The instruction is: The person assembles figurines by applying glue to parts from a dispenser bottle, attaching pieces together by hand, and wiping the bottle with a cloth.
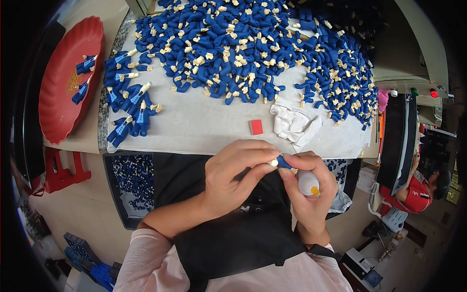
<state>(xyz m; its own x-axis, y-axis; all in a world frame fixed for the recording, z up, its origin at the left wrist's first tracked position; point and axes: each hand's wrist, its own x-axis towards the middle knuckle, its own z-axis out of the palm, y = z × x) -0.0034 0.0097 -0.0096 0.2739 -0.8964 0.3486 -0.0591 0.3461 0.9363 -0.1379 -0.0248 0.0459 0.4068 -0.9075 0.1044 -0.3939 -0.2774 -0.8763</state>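
Observation:
Close in front of my body, both hands meet at a small blue figurine part point(282, 162) with a cream-coloured piece at its end. My left hand point(234, 175) pinches its cream end between thumb and fingertips. With thumb and index finger, my right hand point(311, 194) grips the blue end. A small whitish squeeze bottle point(307, 182) with a yellow tip is tucked in that same right hand, held by the other fingers. How the pieces in my fingertips join is partly hidden. Beyond my hands lie a red square point(256, 127) and a crumpled white cloth point(291, 123).
A large heap of blue figurine arms with cream hands point(219, 48) covers the far table. Several blue figurine bodies point(131, 104) lie at the left edge, beside a red scalloped tray point(53, 109) holding two more. A co-worker in red point(416, 194) sits at far right.

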